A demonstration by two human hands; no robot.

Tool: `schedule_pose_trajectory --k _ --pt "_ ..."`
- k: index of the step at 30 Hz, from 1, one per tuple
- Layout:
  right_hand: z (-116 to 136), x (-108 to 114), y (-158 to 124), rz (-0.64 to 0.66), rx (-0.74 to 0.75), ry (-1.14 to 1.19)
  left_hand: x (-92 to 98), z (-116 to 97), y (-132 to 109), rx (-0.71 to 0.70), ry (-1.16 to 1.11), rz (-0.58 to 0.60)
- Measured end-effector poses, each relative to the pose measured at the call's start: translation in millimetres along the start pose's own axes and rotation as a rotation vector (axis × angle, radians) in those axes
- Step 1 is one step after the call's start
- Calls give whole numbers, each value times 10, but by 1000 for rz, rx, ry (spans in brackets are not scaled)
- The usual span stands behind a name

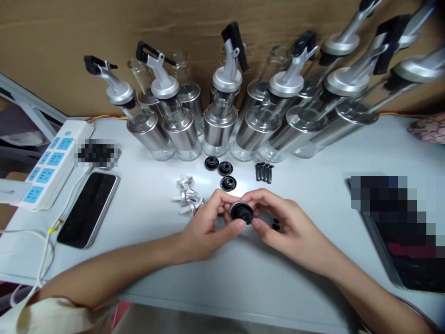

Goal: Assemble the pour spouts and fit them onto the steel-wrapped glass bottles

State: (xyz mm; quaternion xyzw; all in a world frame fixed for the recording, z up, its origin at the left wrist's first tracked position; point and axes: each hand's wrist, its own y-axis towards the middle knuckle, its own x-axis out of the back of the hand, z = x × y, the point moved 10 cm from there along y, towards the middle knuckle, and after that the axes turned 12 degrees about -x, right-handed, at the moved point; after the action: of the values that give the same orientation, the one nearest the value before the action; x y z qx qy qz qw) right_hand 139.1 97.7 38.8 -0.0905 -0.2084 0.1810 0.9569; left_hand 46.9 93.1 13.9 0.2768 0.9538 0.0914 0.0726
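Note:
Between my two hands is a round black stopper [241,212] with a silver rim, its ribbed black side turned toward me. My left hand [208,227] pinches it from the left, thumb along its lower edge. From the right, my right hand [287,222] grips the same stopper with fingertips and thumb. Just beyond lie three loose black stoppers [228,183]. Silver pourer spouts [189,196] are heaped beside my left hand. Several small black levers [264,173] lie in a row behind my right hand, and tiny black pieces [276,225] are partly hidden by it.
Glass bottles with steel sleeves [221,127] stand across the back, the front ones topped by pourers. To the left are a power strip [52,162], a phone [88,209], another device [97,154] and white cables. A dark tablet-like device [392,241] lies right. Cardboard [104,28] rises behind.

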Motion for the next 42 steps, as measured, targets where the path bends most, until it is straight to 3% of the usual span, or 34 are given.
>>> schedule_pose_trajectory --k 12,20,42 --pt "7 -38 -18 18 -54 92 -60 -52 19 -47 -17 89" --pt "-89 -91 -3 75 -131 136 -60 -95 26 -74 -10 87" --pt "-29 -115 -21 75 -101 108 -40 -56 -8 -74 99 69"
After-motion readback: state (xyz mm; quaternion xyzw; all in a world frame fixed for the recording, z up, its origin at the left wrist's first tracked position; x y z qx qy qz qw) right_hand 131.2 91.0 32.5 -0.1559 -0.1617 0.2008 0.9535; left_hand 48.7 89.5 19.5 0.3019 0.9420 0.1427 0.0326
